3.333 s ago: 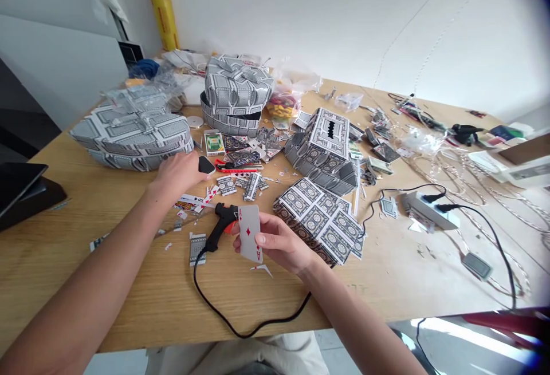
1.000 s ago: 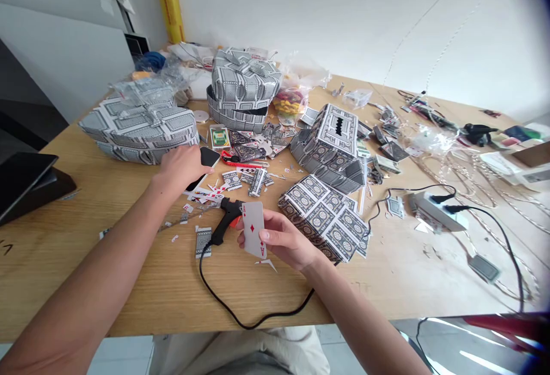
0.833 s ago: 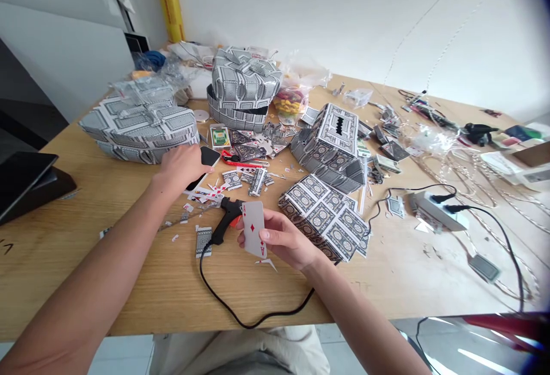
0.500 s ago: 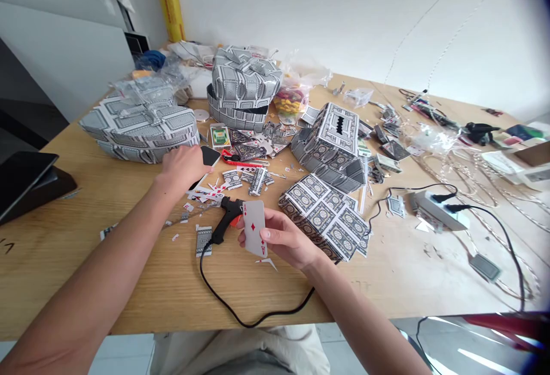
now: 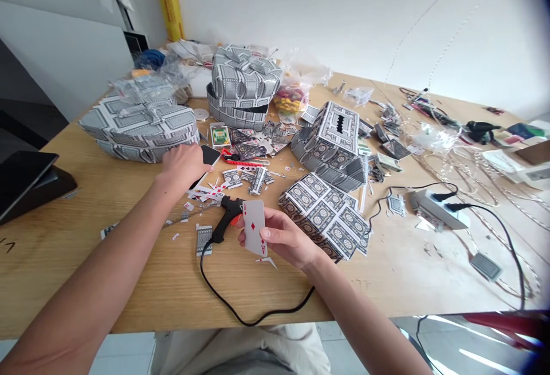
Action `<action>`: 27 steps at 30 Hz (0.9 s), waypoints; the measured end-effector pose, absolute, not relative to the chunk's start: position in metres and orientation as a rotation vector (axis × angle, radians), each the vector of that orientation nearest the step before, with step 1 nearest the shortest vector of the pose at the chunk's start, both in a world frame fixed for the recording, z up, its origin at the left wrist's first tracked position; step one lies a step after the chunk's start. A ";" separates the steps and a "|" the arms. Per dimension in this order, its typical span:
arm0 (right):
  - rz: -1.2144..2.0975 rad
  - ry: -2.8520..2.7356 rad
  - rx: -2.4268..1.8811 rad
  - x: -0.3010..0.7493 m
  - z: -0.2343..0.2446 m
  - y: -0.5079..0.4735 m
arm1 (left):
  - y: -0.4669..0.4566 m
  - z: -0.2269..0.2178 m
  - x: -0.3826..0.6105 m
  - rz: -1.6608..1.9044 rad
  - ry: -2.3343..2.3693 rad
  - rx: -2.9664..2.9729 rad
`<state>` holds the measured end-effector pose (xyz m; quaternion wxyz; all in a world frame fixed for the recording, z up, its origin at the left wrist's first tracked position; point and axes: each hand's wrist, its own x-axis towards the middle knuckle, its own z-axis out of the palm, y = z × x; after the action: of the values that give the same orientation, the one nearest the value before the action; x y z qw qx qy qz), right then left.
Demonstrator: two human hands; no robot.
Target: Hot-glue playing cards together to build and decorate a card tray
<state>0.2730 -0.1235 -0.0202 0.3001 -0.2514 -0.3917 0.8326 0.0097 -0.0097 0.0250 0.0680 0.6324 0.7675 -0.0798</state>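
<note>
My left hand (image 5: pixel 184 164) reaches forward with curled fingers around a flat black smartphone (image 5: pixel 210 157). Its thumb crosses the phone's face, and the back of the hand hides the other fingers. In my right hand (image 5: pixel 286 237), an ace of diamonds playing card (image 5: pixel 254 229) is pinched upright, face toward me. Just behind and left of that card lies a black hot glue gun (image 5: pixel 226 220) with an orange trigger. Cut card pieces (image 5: pixel 232 178) and a red utility knife (image 5: pixel 240 160) lie beyond it. A patterned card-covered box (image 5: pixel 318 206) stands beside my right hand.
Another card box (image 5: pixel 341 129) with a slotted top stands behind. Woven card baskets (image 5: pixel 141 129) (image 5: pixel 244 80) are at the back left. The glue gun's cable (image 5: pixel 253 324) loops near the front edge. A white power strip (image 5: pixel 438 210) lies right, a dark tablet (image 5: pixel 26 180) far left.
</note>
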 end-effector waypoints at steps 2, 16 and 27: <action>2.208 -1.039 -0.667 0.273 -0.020 -0.124 | -0.010 0.025 0.010 -0.237 2.308 1.901; 2.212 -1.041 -0.628 0.274 -0.022 -0.124 | -0.005 0.014 0.001 -0.180 2.282 1.942; 2.206 -1.056 -0.590 0.274 -0.015 -0.125 | -0.047 0.073 0.009 0.453 2.181 2.142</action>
<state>0.2740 -0.1251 -0.0150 0.3076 -0.2231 -0.3994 0.8343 0.0090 -0.0470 0.0731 0.0256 0.6928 0.7056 0.1467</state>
